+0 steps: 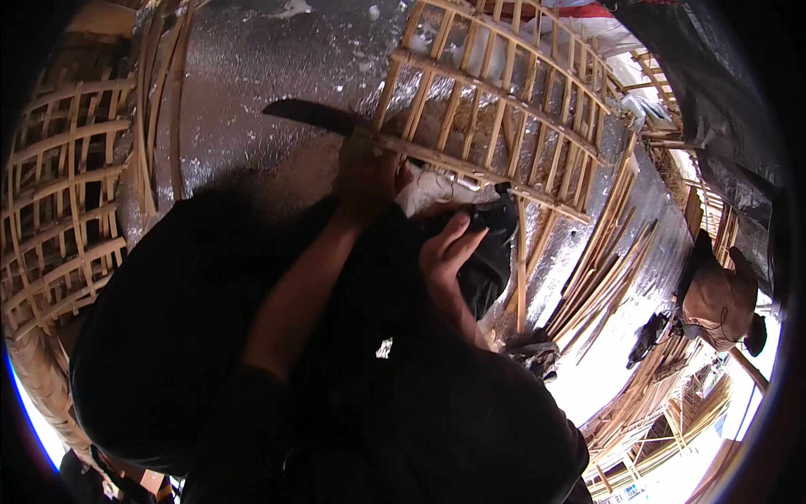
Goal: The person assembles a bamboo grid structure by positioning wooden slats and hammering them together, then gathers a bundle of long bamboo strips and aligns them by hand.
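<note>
My left hand (369, 181) is closed at the handle end of a machete. Its dark, broad blade (309, 114) points to the left and lies against the lower left edge of a bamboo lattice panel (495, 107). Lower and to the right, my right hand (449, 249) has its thumb and a finger stretched apart, beside a black cloth-like thing (497, 269). Nothing shows plainly in that hand. A pale, crumpled piece (432, 191) lies between the two hands, partly in shadow. My dark clothing hides much of the lower middle.
Another lattice (71, 176) stands at the left, beside long upright bamboo strips (159, 109). Loose strips (600, 265) lie on the shiny grey sheet (252, 63) at the right. Beyond them is another person (720, 294), with more bamboo (646, 412) in bright light.
</note>
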`<state>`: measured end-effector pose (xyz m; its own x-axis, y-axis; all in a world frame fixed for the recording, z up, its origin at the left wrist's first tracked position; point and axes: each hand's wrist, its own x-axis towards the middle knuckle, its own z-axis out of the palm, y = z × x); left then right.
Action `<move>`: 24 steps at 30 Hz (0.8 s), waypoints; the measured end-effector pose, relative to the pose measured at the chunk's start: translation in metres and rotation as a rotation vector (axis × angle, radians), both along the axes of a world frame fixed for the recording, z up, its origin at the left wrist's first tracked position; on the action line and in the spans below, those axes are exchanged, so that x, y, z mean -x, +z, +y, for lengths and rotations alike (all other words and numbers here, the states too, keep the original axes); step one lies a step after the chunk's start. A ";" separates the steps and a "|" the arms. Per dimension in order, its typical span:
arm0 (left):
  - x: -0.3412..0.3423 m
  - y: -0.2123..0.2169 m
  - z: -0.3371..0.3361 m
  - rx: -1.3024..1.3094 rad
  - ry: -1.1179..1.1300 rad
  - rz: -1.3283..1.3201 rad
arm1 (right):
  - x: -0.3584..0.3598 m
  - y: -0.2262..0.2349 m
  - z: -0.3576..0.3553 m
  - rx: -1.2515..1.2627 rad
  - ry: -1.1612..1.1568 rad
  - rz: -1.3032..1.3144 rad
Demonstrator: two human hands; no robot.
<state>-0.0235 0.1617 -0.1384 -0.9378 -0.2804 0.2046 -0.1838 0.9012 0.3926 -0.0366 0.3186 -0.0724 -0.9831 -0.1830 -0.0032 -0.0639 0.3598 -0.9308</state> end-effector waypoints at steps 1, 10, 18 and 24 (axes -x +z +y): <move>-0.003 -0.001 -0.001 -0.003 0.032 0.085 | 0.005 0.003 -0.005 -0.129 0.145 0.129; 0.002 0.001 0.003 -0.119 0.081 -0.026 | 0.014 0.011 0.014 -0.495 0.204 0.116; 0.006 0.011 0.009 -0.101 0.133 -0.032 | 0.025 0.002 0.030 -0.760 0.311 0.186; 0.008 -0.005 0.007 -0.007 0.109 0.162 | 0.026 0.050 0.025 -0.209 0.018 -0.080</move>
